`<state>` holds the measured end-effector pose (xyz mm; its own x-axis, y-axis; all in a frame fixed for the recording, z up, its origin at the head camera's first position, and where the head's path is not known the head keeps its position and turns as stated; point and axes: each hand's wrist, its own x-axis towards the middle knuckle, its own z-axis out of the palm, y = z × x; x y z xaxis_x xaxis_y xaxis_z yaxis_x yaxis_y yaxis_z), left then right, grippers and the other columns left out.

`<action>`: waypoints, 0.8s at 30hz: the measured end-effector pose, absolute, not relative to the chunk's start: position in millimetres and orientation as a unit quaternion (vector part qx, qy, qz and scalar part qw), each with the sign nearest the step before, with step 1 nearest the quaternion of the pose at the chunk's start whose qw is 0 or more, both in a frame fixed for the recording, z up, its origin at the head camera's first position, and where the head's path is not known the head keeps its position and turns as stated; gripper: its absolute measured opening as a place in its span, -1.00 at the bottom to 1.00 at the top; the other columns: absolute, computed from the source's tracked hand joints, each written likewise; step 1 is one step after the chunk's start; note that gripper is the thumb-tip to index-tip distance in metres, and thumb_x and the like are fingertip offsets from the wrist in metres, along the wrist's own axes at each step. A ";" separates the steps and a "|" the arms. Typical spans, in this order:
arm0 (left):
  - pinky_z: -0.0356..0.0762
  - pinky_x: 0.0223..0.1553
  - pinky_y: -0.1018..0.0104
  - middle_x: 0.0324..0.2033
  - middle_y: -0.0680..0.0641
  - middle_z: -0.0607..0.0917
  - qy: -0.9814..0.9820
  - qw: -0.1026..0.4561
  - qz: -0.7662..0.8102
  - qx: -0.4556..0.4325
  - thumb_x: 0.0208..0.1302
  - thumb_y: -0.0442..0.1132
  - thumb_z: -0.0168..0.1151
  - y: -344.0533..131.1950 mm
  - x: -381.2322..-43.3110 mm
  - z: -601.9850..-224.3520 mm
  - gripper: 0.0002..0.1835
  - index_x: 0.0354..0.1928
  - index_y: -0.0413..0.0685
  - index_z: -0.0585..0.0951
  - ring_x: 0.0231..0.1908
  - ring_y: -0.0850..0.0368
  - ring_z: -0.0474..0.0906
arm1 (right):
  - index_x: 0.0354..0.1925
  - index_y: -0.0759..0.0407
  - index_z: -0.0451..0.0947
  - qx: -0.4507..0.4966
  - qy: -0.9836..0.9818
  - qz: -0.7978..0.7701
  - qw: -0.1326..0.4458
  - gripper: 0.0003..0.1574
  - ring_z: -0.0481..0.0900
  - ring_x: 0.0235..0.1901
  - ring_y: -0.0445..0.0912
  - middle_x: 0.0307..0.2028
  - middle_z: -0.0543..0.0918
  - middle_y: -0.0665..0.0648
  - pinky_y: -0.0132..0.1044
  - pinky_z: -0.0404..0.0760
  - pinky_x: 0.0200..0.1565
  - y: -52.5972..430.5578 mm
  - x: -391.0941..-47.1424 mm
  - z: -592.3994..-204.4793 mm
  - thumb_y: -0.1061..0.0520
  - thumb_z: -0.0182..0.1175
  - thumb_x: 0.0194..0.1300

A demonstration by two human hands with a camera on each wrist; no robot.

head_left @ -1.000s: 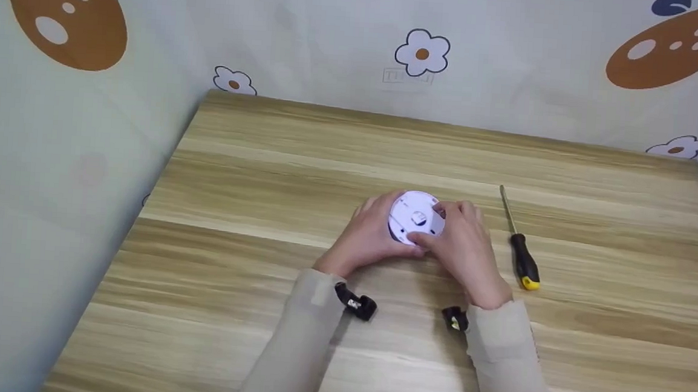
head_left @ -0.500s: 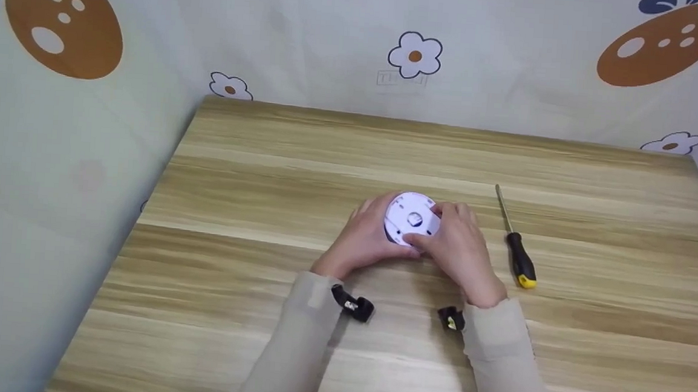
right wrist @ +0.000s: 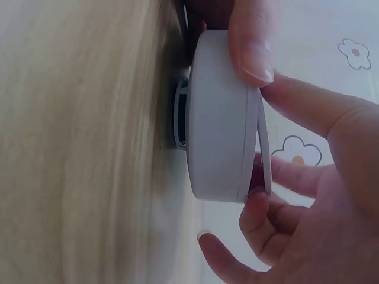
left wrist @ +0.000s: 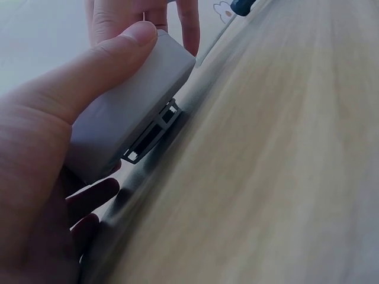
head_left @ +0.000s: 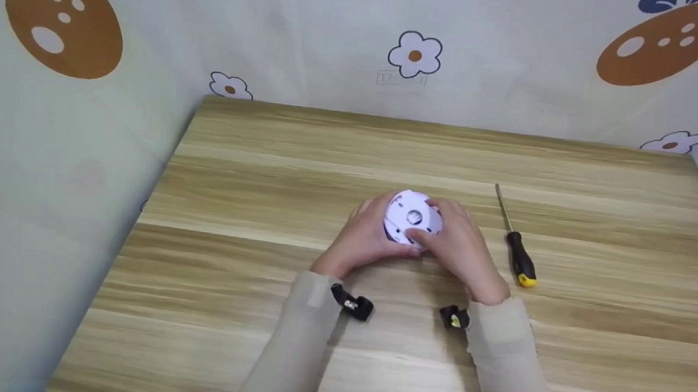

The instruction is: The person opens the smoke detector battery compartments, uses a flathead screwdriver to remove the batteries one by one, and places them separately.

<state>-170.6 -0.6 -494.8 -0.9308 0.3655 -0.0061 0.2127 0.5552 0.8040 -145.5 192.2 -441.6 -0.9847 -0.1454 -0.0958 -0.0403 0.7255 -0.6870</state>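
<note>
We think the white case point(right wrist: 220, 124) is light and hard; our left hand point(head_left: 366, 232) grips its side, likely the best spot; our right hand point(head_left: 462, 242) pinches the thin plate point(right wrist: 265, 151)

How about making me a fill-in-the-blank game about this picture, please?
The left hand and right hand, ____ hands altogether, hold the round white plastic-looking device.
The long metal screwdriver with a black handle lies nearer the ____ hand.
The handle's end is coloured ____.
The white orange-centred flower highest on the pale back wall has ____ petals.

Missing words: two; right; yellow; five.
</note>
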 end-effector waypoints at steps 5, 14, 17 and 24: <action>0.21 0.56 -0.10 0.48 -0.20 0.55 0.878 0.092 0.441 0.161 0.03 0.03 0.79 -0.9 -170.2 -495.1 0.20 0.65 -0.18 0.34 0.48 -0.18 0.39 | 0.41 0.43 0.55 -0.073 0.921 -0.377 0.062 -0.48 0.51 0.42 0.40 0.38 0.59 0.51 0.30 0.41 0.46 200.7 -144.5 -441.9 0.19 0.23 0.64; 0.20 0.56 -0.08 0.48 -0.19 0.55 0.874 0.098 0.450 0.155 0.02 0.04 0.80 -0.5 -170.2 -493.9 0.21 0.66 -0.13 0.34 0.47 -0.16 0.39 | 0.37 0.33 0.65 -0.048 0.900 -0.430 0.057 -0.55 0.67 0.09 0.23 0.07 0.76 0.38 0.10 0.57 0.20 213.3 -147.7 -442.0 0.23 0.18 0.64; 0.20 0.56 -0.06 0.47 -0.16 0.56 0.872 0.100 0.455 0.153 0.01 0.05 0.81 -0.3 -170.8 -494.6 0.21 0.66 -0.09 0.35 0.46 -0.14 0.39 | 0.37 0.30 0.67 -0.033 0.889 -0.453 0.056 -0.55 0.67 0.10 0.17 0.08 0.77 0.35 -0.01 0.55 0.18 217.4 -148.2 -440.9 0.21 0.20 0.64; 0.21 0.56 -0.05 0.51 -0.14 0.53 0.869 0.099 0.461 0.154 0.02 0.04 0.80 -0.4 -171.2 -495.0 0.21 0.69 -0.04 0.33 0.48 -0.13 0.37 | 0.35 0.30 0.69 -0.018 0.873 -0.486 0.043 -0.57 0.66 0.08 0.05 0.07 0.79 0.31 -0.25 0.53 0.10 222.5 -149.8 -441.2 0.21 0.19 0.65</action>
